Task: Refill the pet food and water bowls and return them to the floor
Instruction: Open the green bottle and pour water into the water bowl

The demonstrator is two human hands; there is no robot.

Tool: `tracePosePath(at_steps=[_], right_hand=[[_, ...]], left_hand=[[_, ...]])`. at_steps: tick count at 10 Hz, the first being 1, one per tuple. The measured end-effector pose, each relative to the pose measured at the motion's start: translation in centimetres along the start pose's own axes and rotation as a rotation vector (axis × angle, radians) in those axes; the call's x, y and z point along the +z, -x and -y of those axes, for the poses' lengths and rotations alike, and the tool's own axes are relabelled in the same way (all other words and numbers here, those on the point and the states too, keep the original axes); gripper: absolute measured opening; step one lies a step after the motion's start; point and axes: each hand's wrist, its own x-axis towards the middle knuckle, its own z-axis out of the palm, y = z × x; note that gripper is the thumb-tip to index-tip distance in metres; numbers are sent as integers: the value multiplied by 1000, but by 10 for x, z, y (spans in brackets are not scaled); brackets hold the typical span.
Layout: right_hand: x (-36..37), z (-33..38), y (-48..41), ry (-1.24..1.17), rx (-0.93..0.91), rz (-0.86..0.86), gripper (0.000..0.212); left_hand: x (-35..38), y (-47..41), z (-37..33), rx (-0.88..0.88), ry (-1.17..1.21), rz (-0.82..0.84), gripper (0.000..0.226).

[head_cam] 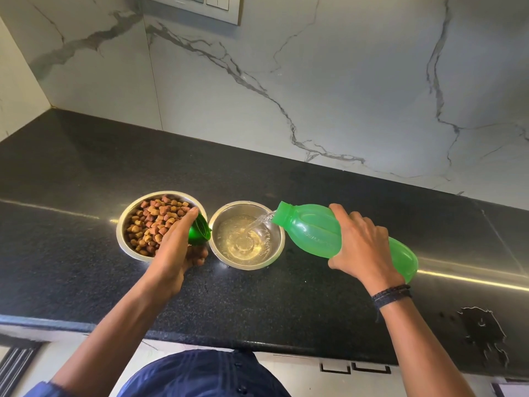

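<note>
Left to right on the black speckled stone counter (86,173): a round stainless-steel food bowl (123,224), already heaped with brown kibble (154,216); the left hand (174,247), fingers curled around a dark green screw cap (199,230) and hovering over the food bowl's right rim; a second round stainless-steel water bowl (279,242), just beside the first, holding a shallow pool of water; a translucent green plastic bottle (315,227), tipped with its open neck over the water bowl's right rim and a clear stream (259,222) falling into the bowl; and the right hand (363,247), wrapped around the bottle's waist, a dark braided band at the wrist. Far right, a small puddle (483,333) lies near the counter edge. The step in hand appears to be the refilling of the water bowl, with the food apparently done. The next move would call for righting the bottle before the level nears the rim, recapping it, then carrying each bowl level to the floor; the filled water bowl is the likelier to slop.
</note>
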Motion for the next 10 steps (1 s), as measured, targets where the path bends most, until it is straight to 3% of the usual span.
tracePosePath(at_steps=[7, 10], right_hand=[[-5, -1, 0, 18, 7, 23, 106], [-6, -1, 0, 33, 15, 33, 107]], left_hand=[[2, 4, -2, -6, 6, -20, 21], [0, 5, 0, -9, -5, -3, 30]])
